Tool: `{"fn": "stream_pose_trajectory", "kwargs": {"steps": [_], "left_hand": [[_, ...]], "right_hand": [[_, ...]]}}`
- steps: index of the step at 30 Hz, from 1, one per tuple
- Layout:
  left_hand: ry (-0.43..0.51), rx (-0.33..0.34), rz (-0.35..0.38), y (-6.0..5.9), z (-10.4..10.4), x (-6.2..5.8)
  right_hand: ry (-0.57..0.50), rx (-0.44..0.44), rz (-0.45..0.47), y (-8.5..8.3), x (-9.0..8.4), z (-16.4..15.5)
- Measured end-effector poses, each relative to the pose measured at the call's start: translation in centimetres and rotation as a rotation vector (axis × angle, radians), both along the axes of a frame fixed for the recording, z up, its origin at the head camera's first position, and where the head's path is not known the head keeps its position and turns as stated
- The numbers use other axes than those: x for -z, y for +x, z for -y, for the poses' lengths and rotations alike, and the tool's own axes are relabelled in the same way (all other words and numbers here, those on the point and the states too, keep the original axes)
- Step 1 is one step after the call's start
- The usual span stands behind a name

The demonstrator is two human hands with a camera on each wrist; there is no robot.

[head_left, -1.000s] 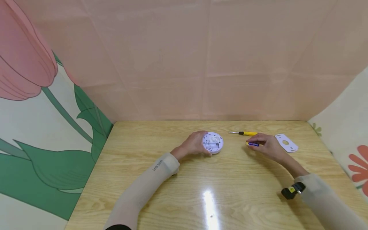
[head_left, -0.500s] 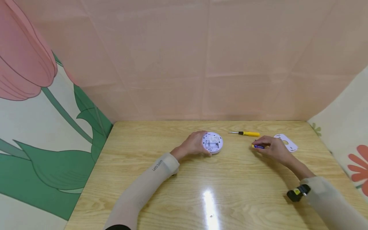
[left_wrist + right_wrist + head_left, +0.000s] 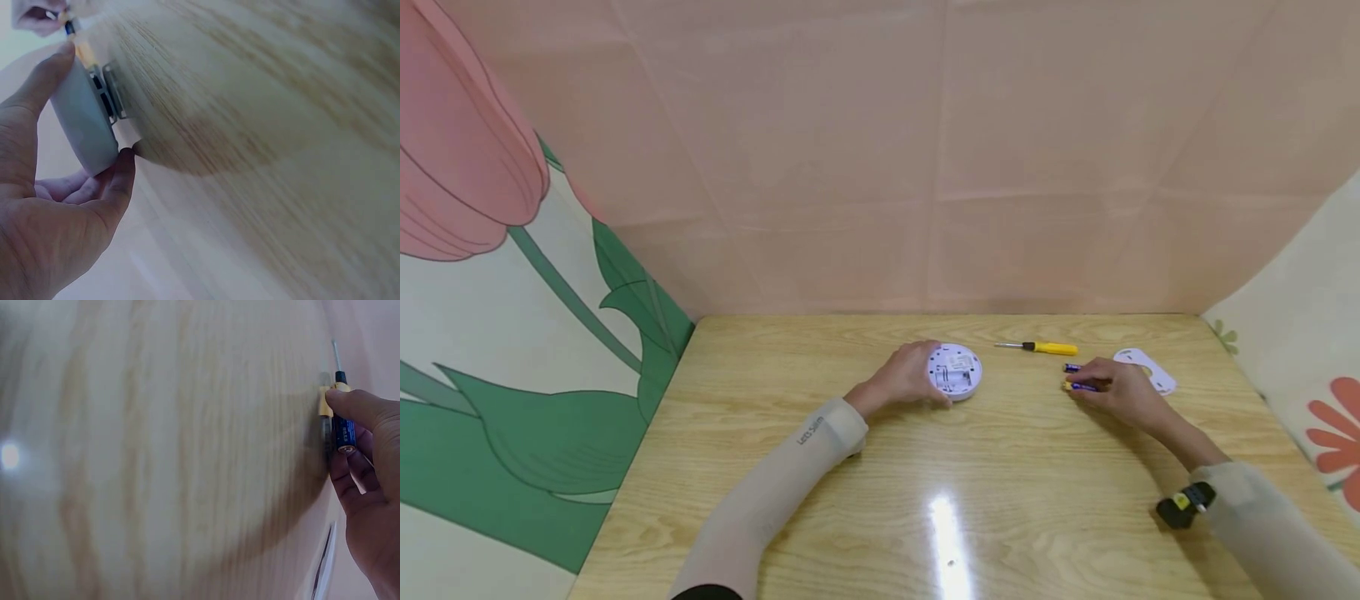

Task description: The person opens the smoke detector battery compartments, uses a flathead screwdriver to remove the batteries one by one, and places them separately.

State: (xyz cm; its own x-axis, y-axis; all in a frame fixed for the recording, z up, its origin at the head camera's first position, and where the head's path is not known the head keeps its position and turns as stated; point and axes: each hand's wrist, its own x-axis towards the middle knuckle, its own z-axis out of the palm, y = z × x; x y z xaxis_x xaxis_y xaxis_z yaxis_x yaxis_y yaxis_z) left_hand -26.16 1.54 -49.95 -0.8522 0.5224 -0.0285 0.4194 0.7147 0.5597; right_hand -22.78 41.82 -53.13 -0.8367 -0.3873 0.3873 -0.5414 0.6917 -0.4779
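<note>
White round device (image 3: 956, 372), back open and compartment seemingly empty, gripped by left hand (image 3: 904, 379); right hand (image 3: 1116, 387) pinches blue battery (image 3: 1079, 386) against the table (image 3: 880, 467); insertion outstanding.

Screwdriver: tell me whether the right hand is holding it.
No, the yellow screwdriver lies alone on the table; the right hand pinches a battery.
</note>
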Motion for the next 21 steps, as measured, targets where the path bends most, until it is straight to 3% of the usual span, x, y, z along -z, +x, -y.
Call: {"fn": "stream_pose_trajectory", "kwargs": {"steps": [21], "left_hand": [[-0.011, -0.010, 0.011, -0.01, -0.04, 0.02]], "right_hand": [[0.033, 0.046, 0.035, 0.45, 0.53, -0.45]]}}
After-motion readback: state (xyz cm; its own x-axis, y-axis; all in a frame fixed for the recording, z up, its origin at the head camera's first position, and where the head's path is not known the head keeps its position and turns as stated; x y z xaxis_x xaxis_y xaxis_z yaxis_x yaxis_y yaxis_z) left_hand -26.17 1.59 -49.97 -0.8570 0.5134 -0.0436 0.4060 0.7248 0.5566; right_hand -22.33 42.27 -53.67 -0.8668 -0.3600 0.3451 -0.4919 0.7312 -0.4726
